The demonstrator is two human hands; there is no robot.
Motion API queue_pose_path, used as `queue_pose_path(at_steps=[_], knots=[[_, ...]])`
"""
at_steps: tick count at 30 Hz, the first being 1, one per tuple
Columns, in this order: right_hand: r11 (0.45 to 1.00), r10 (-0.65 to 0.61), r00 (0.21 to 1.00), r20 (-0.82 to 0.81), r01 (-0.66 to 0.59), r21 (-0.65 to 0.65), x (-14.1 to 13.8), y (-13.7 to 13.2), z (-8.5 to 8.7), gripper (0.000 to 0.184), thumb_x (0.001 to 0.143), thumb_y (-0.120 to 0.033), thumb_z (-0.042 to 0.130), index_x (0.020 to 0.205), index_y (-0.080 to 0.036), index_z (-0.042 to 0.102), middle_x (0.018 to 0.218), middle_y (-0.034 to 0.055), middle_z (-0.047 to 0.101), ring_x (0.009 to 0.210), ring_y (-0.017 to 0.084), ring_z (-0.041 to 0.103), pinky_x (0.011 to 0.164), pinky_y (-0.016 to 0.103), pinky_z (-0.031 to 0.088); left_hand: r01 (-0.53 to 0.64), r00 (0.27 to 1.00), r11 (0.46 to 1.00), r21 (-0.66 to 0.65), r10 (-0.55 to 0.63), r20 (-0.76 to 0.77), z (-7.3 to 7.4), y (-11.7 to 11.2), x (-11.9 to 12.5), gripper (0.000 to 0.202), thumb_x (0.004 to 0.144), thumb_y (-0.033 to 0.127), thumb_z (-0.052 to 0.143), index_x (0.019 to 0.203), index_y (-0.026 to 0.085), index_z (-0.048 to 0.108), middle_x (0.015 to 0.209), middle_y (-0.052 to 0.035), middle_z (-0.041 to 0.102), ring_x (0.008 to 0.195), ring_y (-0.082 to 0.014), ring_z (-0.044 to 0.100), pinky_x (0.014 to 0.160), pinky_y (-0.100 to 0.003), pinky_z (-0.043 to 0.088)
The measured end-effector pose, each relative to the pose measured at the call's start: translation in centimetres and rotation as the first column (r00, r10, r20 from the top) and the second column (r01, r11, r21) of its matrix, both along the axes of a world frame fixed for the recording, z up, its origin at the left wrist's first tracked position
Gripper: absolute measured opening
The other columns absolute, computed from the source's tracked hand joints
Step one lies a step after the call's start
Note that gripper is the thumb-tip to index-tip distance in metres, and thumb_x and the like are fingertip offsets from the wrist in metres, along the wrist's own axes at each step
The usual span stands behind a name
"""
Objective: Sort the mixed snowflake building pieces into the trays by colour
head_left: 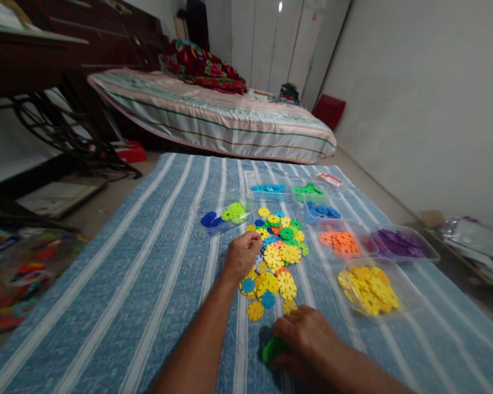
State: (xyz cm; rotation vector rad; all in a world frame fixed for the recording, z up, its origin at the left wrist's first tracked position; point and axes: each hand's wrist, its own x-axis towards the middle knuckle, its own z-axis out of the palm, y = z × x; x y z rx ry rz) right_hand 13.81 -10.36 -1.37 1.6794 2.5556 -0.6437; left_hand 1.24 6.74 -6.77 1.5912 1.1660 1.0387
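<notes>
Flat notched plastic discs lie in a mixed pile point(275, 254), mostly yellow with some green, blue and orange. At the pile's left edge is my left hand point(241, 254), its fingers curled together; whatever they pinch, if anything, is hidden. My right hand point(308, 334) is low and near me, closed around green discs point(273, 349) whose edges show left of the fingers. Clear trays hold sorted discs: yellow discs point(372, 290), orange discs point(340, 243), purple discs point(400, 242) and several other colours farther back.
A striped blue cloth point(168, 257) covers the work surface. Beyond it stands a bed point(230, 126). On the left are a dark iron-legged table point(45, 126) and a bag of colourful pieces point(28, 279). A pale wall point(427, 109) rises on the right.
</notes>
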Motion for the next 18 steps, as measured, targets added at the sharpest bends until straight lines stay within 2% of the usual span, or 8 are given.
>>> queue_pose_path(at_steps=[3, 6, 8, 10, 13, 16, 18], knots=[[0.995, -0.03, 0.997, -0.078, 0.022, -0.097, 0.7, 0.5, 0.9, 0.016, 0.08, -0.035, 0.064, 0.08, -0.019, 0.064, 0.078, 0.0026, 0.071, 0.069, 0.016, 0.062, 0.058, 0.025, 0.033, 0.004, 1.0, 1.0, -0.005, -0.004, -0.003, -0.2, 0.2, -0.1, 0.019, 0.072, 0.032, 0.053, 0.079, 0.019, 0.065, 0.066, 0.0011, 0.065, 0.06, -0.014, 0.061, 0.057, -0.023, 0.047], [0.991, -0.085, 0.985, -0.15, 0.069, -0.114, 1.9, 2.0, 2.2, 0.01, 0.08, -0.027, 0.061, 0.074, -0.019, 0.064, 0.069, 0.0006, 0.068, 0.061, 0.012, 0.058, 0.053, 0.022, 0.029, 0.013, 1.0, 1.0, -0.026, -0.013, -0.003, -0.3, 0.3, -0.3, 0.021, 0.073, 0.034, 0.053, 0.082, 0.019, 0.065, 0.068, 0.001, 0.066, 0.063, -0.0146, 0.062, 0.059, -0.023, 0.048], [0.989, -0.144, 0.97, -0.198, 0.137, -0.047, 3.6, 4.1, 3.1, 0.013, 0.082, -0.024, 0.057, 0.073, -0.018, 0.064, 0.063, -0.0007, 0.064, 0.054, 0.01, 0.053, 0.05, 0.021, 0.027, 0.013, 1.0, 0.999, -0.042, -0.013, -0.006, -0.3, 0.3, -0.4, 0.022, 0.072, 0.034, 0.054, 0.083, 0.019, 0.066, 0.069, 0.0012, 0.066, 0.062, -0.0144, 0.062, 0.059, -0.023, 0.048], [0.966, -0.217, 0.952, -0.218, 0.241, 0.09, 5.8, 7.1, 4.3, 0.019, 0.084, -0.028, 0.054, 0.073, -0.017, 0.064, 0.058, -0.0012, 0.06, 0.05, 0.01, 0.049, 0.049, 0.021, 0.027, 0.008, 1.0, 0.999, -0.05, -0.009, -0.009, -0.2, 0.2, -0.4, 0.021, 0.072, 0.034, 0.054, 0.081, 0.019, 0.065, 0.068, 0.0015, 0.065, 0.06, -0.0141, 0.06, 0.057, -0.023, 0.048], [0.863, -0.325, 0.917, -0.229, 0.387, 0.324, 9.8, 13.1, 6.1, 0.027, 0.086, -0.033, 0.053, 0.065, -0.017, 0.061, 0.055, -0.0007, 0.057, 0.051, 0.011, 0.048, 0.051, 0.022, 0.028, 0.007, 1.0, 0.999, -0.051, -0.007, -0.002, -0.1, 0.1, -0.5, 0.02, 0.072, 0.034, 0.054, 0.079, 0.019, 0.065, 0.067, 0.0015, 0.064, 0.058, -0.0139, 0.059, 0.056, -0.023, 0.047], [0.72, -0.511, 0.833, -0.213, 0.55, 0.422, 13.3, 19.0, 7.7, 0.027, 0.085, -0.031, 0.054, 0.066, -0.015, 0.064, 0.055, 0.0017, 0.06, 0.054, 0.013, 0.053, 0.053, 0.023, 0.031, 0.004, 1.0, 0.998, -0.056, -0.003, 0.012, 0.0, 0.1, -0.5, 0.02, 0.071, 0.034, 0.055, 0.079, 0.019, 0.066, 0.066, 0.0016, 0.064, 0.058, -0.0142, 0.06, 0.055, -0.024, 0.047], [0.654, -0.597, 0.782, -0.181, 0.605, 0.454, 14.8, 22.0, 8.3, 0.027, 0.086, -0.03, 0.053, 0.07, -0.013, 0.068, 0.059, 0.0046, 0.065, 0.059, 0.014, 0.057, 0.056, 0.023, 0.033, -0.001, 1.0, 0.998, -0.063, 0.002, 0.017, 0.1, 0.0, -0.5, 0.02, 0.071, 0.033, 0.056, 0.08, 0.019, 0.066, 0.065, 0.0019, 0.064, 0.057, -0.0142, 0.06, 0.055, -0.024, 0.048]])
